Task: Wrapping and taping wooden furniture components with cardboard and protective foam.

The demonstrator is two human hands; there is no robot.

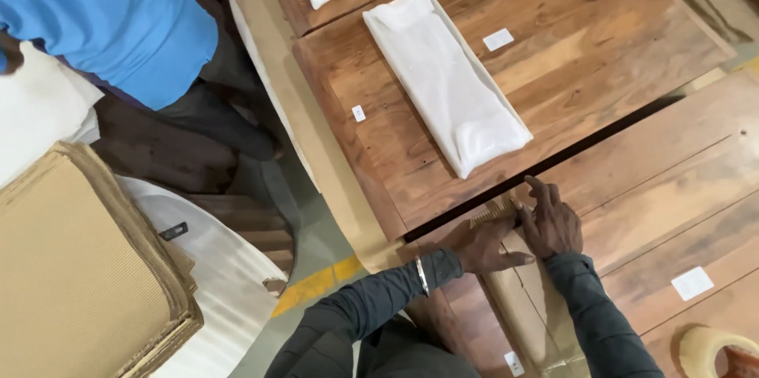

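While both hands [522, 236] press cardboard strip [522, 307], tabletop [617, 54] w/ foam.

Tape roll [723, 353] cut by bottom edge; co-worker [103, 14] cropped at top; small labels [498, 39] unreadable.

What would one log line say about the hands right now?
left hand: pressing cardboard strip | right hand: on strip's end | surface: wooden panel | nearby: white wrapped bundle

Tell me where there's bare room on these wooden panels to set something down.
Bare wood lies right of the long white wrapped bundle, around the white label, and on the near panel between the right hand and the tape roll. It is crowded where both hands press the cardboard strip; left hand.
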